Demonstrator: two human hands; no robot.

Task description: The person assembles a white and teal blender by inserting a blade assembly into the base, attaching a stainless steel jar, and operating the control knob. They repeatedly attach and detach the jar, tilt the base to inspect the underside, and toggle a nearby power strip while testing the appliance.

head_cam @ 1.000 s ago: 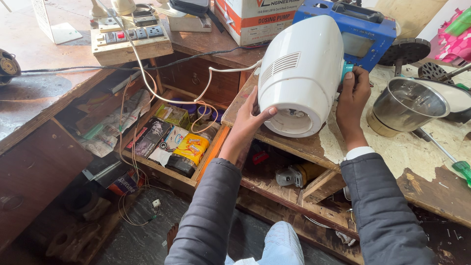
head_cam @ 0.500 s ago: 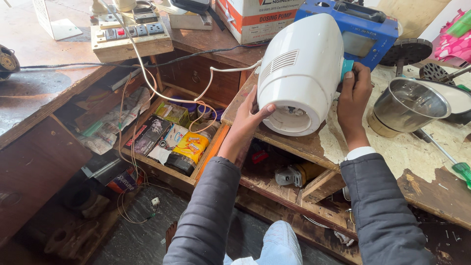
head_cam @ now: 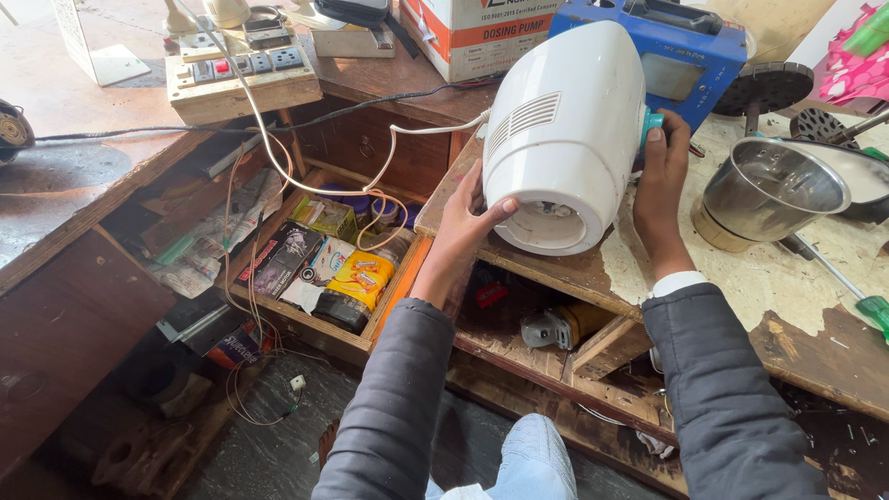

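A white mixer-grinder base (head_cam: 565, 130) lies tilted on its side on the worn workbench (head_cam: 741, 287), its round underside facing me. My left hand (head_cam: 466, 222) grips its lower left rim, fingers spread over the body. My right hand (head_cam: 659, 176) presses against its right side, fingertips at a teal knob (head_cam: 653, 120). A white power cord (head_cam: 370, 176) runs from the appliance's left side toward a wooden switchboard (head_cam: 243, 79).
A steel jar (head_cam: 764, 194) stands right of the appliance, a blue box-shaped device (head_cam: 671, 51) and a cardboard carton (head_cam: 463, 32) behind it. A green-handled screwdriver (head_cam: 857, 296) lies at the right. An open drawer (head_cam: 306, 268) with packets and jars sits lower left.
The appliance and both hands have stayed nearly still. My left thumb has shifted slightly along the rim of the underside.
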